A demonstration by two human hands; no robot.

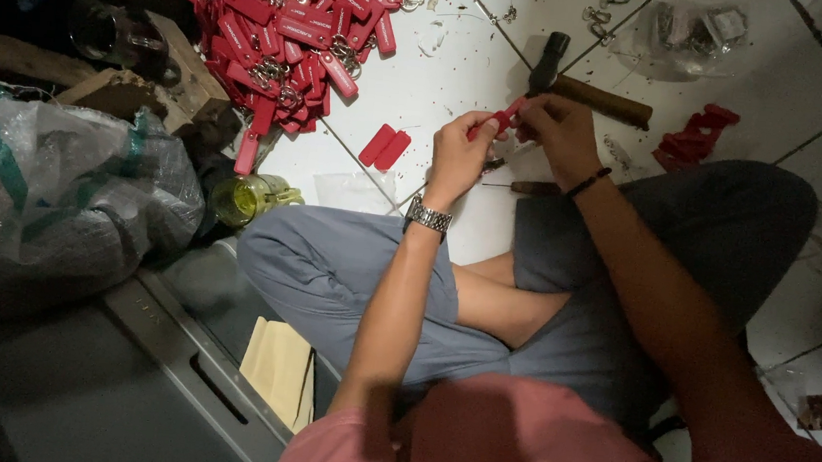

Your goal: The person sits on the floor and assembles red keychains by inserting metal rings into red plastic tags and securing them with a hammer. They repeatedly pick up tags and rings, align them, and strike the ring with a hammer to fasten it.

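— White floor tiles (421,87), littered with small scraps, are seen under everything. What is held in the hands?

— A small red tag (496,121) is pinched between both hands above the tiles. The left hand (460,152) is curled nearly closed around the tag's lower end, a metal wristwatch (428,216) being worn on that wrist. The right hand (553,125) is closed with its fingertips on the tag's upper end, and a dark bracelet (588,183) is worn at its wrist. The tag is thus bridged between the two, touched by both.

— And what is found just beside them?

— A hammer (585,89) with a wooden handle is laid on the tiles just beyond the right hand. A thin dark-handled tool (530,186) is seen on the floor beneath the hands; its kind cannot be told. Two loose red tags (385,147) are laid side by side left of the left hand.

— Farther out?

— A large heap of red tags with metal rings (290,30) is piled at the upper left. A smaller cluster of red pieces (692,135) is placed to the right, and a clear bag of metal rings (695,34) beyond it. A yellowish jar (249,198) is laid beside the grey-trousered knee (322,263), with a crumpled plastic sack (57,187) at the far left.
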